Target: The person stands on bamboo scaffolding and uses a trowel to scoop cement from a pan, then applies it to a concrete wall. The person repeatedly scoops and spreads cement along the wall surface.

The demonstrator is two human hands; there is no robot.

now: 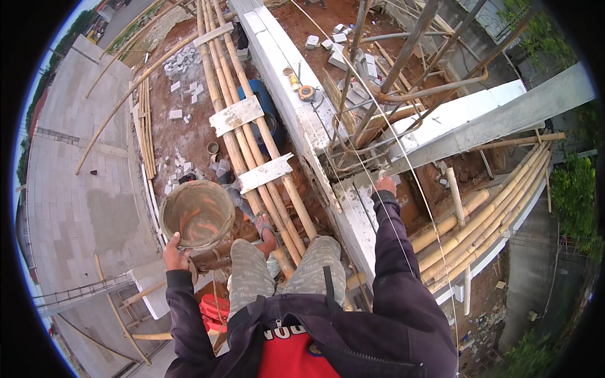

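My left hand (176, 254) is closed on the rim of a mortar-stained bucket (196, 215), with the thumb over its near edge. The bucket tilts so that its grey, coated inside shows; a little wet residue seems to lie at the bottom. My right arm reaches forward over the white block wall (360, 230). At the wall's top, beside upright steel reinforcing bars (353, 142), is my right hand (386, 184). Its fingertips are small and partly hidden, so I cannot make out whether they grip anything. Thin string lines (403, 151) run past this hand.
Bamboo scaffold poles (249, 148) with short white boards (237, 116) tied across lie ahead, high above red soil. An orange tape measure (306, 92) rests on the wall. Curved bamboo (491, 211) spans the right side. Below are a blue drum (257, 94) and broken blocks (183, 63).
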